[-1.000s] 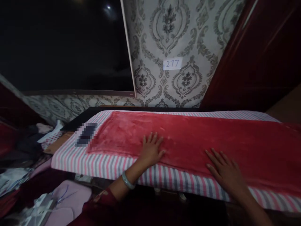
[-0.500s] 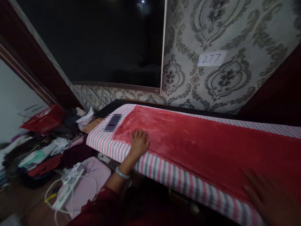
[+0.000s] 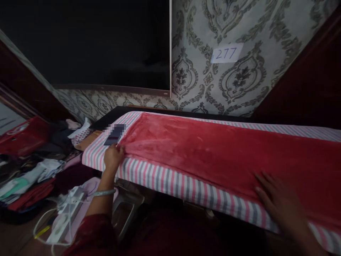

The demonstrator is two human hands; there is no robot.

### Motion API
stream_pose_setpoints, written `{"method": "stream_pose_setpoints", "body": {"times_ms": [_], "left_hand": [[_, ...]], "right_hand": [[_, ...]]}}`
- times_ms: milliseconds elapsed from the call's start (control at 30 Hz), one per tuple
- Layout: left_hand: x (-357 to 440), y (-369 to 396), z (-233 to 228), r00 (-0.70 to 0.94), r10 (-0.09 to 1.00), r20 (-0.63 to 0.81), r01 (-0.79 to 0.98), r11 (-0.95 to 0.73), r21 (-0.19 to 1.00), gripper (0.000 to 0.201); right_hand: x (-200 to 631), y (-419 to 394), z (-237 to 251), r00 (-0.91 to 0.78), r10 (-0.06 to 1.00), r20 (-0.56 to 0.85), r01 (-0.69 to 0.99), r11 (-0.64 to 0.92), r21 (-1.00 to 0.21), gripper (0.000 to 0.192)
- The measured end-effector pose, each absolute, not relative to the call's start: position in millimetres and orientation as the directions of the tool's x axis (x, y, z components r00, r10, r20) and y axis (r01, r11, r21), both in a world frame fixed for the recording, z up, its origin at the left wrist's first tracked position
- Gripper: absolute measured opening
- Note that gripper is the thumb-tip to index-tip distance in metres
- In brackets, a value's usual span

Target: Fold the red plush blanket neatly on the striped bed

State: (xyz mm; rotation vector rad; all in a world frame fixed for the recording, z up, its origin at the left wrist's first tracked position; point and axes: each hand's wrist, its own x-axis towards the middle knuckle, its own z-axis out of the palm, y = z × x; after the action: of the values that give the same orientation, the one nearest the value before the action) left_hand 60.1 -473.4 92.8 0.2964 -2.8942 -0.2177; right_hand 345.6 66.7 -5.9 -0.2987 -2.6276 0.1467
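Your left hand (image 3: 113,156) is pinching the near left corner of the red fleece blanket (image 3: 213,153), fingers curled closed on the cloth. Your right hand (image 3: 279,204) lies flat and released on the blanket's near edge, well toward the right end. The blanket is spread along the striped tabletop cover (image 3: 170,181), leaving a band of stripes bare along the near edge and at the left end.

The phone (image 3: 115,134) sits just beyond your left hand, on the stripes at the left end and close to the blanket's corner. If you tug that corner outward or flick it, I judge the cloth could catch the phone and send it off the left edge onto the heap of clothes (image 3: 32,167). The fleece may also slide on the cover if your right hand lifts.

The far edge is tight against the patterned wall (image 3: 239,81); open room lies only on your near side, though a power strip (image 3: 66,213) and cable clutter the floor below your left arm.
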Motion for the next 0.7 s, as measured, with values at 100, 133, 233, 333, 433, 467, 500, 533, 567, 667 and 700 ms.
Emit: {"method": "stream_pose_setpoints", "body": {"times_ms": [100,133,233,333,433,467,500,533,567,667,700], "left_hand": [[51.6,-474.4,96.0,-0.969,-0.239,0.062,-0.231,0.966,0.115,0.048],[49.8,-474.3,96.7,-0.968,-0.251,0.031,-0.246,0.963,0.109,0.048],[47.5,-474.3,97.8,-0.963,-0.269,0.035,-0.263,0.956,0.127,0.047],[46.7,-478.6,98.9,-0.961,-0.264,0.083,-0.247,0.953,0.173,0.04],[44.7,-488.1,100.3,-0.958,-0.268,0.102,-0.24,0.944,0.229,0.036],[43.7,-491.2,100.4,-0.958,-0.269,0.096,-0.239,0.94,0.245,0.036],[42.8,-493.7,100.1,-0.959,-0.269,0.085,-0.24,0.937,0.255,0.035],[42.0,-495.2,99.4,-0.96,-0.27,0.071,-0.244,0.935,0.257,0.035],[41.3,-495.9,98.4,-0.961,-0.27,0.059,-0.247,0.936,0.249,0.034],[40.0,-494.0,94.7,-0.96,-0.278,0.036,-0.265,0.941,0.209,0.032],[39.8,-493.1,93.8,-0.958,-0.284,0.034,-0.271,0.94,0.206,0.032]], "right_hand": [[331.5,38.3,8.1,-0.866,0.119,0.486,0.002,0.972,-0.235,0.052],[323.6,24.9,12.2,-0.873,0.071,0.482,-0.06,0.966,-0.251,0.049],[294.4,-18.5,19.4,-0.883,-0.082,0.462,-0.222,0.941,-0.257,0.048],[267.9,-50.2,17.7,-0.875,-0.173,0.452,-0.3,0.927,-0.226,0.045],[254.6,-62.5,13.2,-0.845,-0.214,0.491,-0.338,0.924,-0.179,0.038],[253.4,-63.7,12.5,-0.831,-0.223,0.51,-0.352,0.92,-0.171,0.037],[253.3,-64.2,12.7,-0.819,-0.227,0.527,-0.362,0.917,-0.167,0.036],[254.1,-64.6,13.5,-0.811,-0.224,0.54,-0.364,0.917,-0.165,0.035],[255.4,-65.1,15.0,-0.808,-0.217,0.548,-0.357,0.919,-0.164,0.035],[259.7,-68.7,20.5,-0.816,-0.192,0.546,-0.323,0.934,-0.155,0.033],[260.9,-70.6,22.2,-0.824,-0.188,0.535,-0.312,0.938,-0.151,0.033]]}}
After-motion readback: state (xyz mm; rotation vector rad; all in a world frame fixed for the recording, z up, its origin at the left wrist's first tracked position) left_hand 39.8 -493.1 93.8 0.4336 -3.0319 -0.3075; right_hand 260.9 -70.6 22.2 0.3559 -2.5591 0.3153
